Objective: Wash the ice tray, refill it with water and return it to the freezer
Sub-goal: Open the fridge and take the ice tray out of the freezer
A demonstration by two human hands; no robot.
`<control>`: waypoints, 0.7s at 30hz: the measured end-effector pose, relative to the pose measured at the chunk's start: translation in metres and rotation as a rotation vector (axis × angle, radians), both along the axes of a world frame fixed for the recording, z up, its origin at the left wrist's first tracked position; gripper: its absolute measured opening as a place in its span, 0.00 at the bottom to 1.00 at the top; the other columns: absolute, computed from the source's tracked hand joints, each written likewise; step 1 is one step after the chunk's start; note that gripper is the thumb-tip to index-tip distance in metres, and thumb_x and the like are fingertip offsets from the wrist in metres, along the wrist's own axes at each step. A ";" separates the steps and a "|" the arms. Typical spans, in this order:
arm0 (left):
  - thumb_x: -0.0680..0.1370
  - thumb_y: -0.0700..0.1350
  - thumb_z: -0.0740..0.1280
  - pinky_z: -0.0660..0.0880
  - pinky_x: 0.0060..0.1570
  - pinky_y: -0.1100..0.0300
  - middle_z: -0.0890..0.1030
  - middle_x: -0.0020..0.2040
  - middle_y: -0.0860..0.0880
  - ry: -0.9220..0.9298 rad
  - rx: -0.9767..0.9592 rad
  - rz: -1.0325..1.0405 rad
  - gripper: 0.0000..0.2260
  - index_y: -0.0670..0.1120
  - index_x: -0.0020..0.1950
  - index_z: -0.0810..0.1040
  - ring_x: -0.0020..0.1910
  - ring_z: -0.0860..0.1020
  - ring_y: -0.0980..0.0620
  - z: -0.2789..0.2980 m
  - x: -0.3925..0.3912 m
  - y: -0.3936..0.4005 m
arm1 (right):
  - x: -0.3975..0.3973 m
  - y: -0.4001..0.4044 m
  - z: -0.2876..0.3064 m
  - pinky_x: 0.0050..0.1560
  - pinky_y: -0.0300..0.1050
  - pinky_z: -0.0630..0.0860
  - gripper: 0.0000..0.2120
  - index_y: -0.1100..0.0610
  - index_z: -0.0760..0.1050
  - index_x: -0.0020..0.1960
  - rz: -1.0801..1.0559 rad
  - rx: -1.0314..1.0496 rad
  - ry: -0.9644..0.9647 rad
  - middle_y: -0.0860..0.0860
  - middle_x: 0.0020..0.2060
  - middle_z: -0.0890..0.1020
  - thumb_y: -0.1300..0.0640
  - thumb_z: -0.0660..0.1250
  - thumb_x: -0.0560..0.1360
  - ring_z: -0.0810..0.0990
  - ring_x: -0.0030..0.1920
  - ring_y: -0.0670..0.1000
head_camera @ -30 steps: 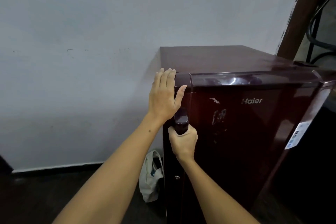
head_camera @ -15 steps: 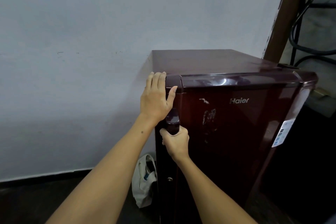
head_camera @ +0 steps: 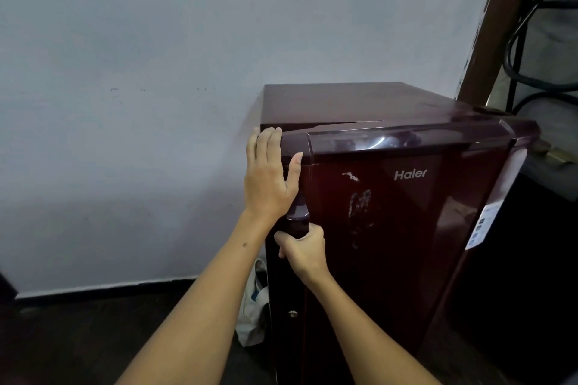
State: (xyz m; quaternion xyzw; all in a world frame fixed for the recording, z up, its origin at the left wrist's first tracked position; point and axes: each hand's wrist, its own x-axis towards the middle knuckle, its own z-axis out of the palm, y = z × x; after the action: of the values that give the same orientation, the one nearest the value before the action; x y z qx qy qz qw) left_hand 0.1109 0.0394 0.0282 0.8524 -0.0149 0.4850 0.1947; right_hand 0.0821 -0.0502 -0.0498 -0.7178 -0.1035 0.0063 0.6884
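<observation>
A small dark-maroon fridge [head_camera: 406, 228] stands against a pale wall. Its door has come slightly away from the body at the top left, where a thin gap shows. My left hand [head_camera: 269, 178] lies flat with fingers spread against the fridge's upper left corner. Just below it, my right hand [head_camera: 303, 248] is closed around the vertical door handle [head_camera: 297, 219]. No ice tray is visible; the fridge's inside is hidden.
A white cloth bag [head_camera: 253, 312] leans on the dark floor against the fridge's left side. A brown wooden post [head_camera: 500, 25] and black cables [head_camera: 525, 40] rise behind the fridge on the right. The pale wall [head_camera: 125, 103] fills the left.
The door's top edge has come a little away from the fridge body, opening a thin gap. Both hands keep their hold. The view has shifted slightly.
</observation>
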 end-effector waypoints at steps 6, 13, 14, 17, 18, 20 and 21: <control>0.81 0.56 0.52 0.54 0.72 0.62 0.71 0.68 0.40 -0.009 -0.026 0.024 0.27 0.37 0.69 0.68 0.73 0.60 0.39 0.000 -0.035 -0.024 | -0.030 -0.026 0.001 0.28 0.42 0.71 0.07 0.61 0.72 0.27 0.053 -0.009 -0.010 0.51 0.21 0.75 0.59 0.66 0.60 0.73 0.23 0.47; 0.82 0.50 0.55 0.57 0.71 0.61 0.73 0.67 0.42 -0.024 -0.073 0.103 0.21 0.38 0.69 0.70 0.73 0.61 0.42 0.001 -0.093 -0.073 | -0.074 -0.071 -0.010 0.28 0.46 0.71 0.10 0.61 0.69 0.29 0.017 0.021 -0.075 0.52 0.22 0.75 0.56 0.67 0.60 0.74 0.25 0.51; 0.82 0.50 0.55 0.59 0.71 0.60 0.73 0.67 0.43 -0.028 -0.070 0.116 0.21 0.39 0.69 0.71 0.73 0.62 0.43 0.002 -0.103 -0.083 | -0.082 -0.081 -0.011 0.28 0.46 0.71 0.09 0.60 0.69 0.28 0.018 0.023 -0.085 0.51 0.22 0.75 0.56 0.67 0.60 0.74 0.25 0.51; 0.82 0.47 0.55 0.62 0.68 0.64 0.76 0.64 0.44 -0.051 -0.070 0.127 0.18 0.40 0.66 0.74 0.70 0.68 0.45 0.006 -0.128 -0.100 | -0.098 -0.105 -0.013 0.28 0.48 0.72 0.11 0.61 0.69 0.29 0.025 0.030 -0.111 0.53 0.23 0.76 0.54 0.67 0.60 0.75 0.25 0.52; 0.81 0.46 0.56 0.65 0.67 0.63 0.78 0.63 0.45 -0.068 -0.067 0.116 0.17 0.41 0.65 0.75 0.68 0.71 0.45 0.009 -0.138 -0.106 | -0.104 -0.115 -0.014 0.28 0.49 0.73 0.12 0.62 0.70 0.29 0.029 0.028 -0.116 0.53 0.23 0.76 0.53 0.67 0.59 0.75 0.25 0.52; 0.81 0.45 0.57 0.72 0.63 0.57 0.80 0.59 0.45 -0.102 -0.048 0.079 0.15 0.41 0.62 0.78 0.64 0.75 0.46 0.013 -0.156 -0.119 | -0.116 -0.136 -0.016 0.28 0.48 0.72 0.14 0.63 0.70 0.29 0.022 0.031 -0.128 0.54 0.23 0.76 0.51 0.66 0.59 0.75 0.25 0.52; 0.80 0.45 0.59 0.74 0.60 0.56 0.81 0.58 0.45 -0.117 -0.037 0.062 0.15 0.41 0.61 0.79 0.62 0.76 0.47 0.014 -0.164 -0.127 | -0.123 -0.147 -0.017 0.27 0.49 0.72 0.13 0.62 0.70 0.28 0.009 0.034 -0.131 0.54 0.23 0.76 0.51 0.66 0.58 0.75 0.25 0.53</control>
State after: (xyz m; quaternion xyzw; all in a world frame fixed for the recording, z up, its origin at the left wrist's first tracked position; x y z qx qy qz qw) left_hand -0.0535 -0.0874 0.0425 0.8190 0.0092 0.5399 0.1939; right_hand -0.0406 -0.1967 -0.0671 -0.7045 -0.1518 -0.0394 0.6921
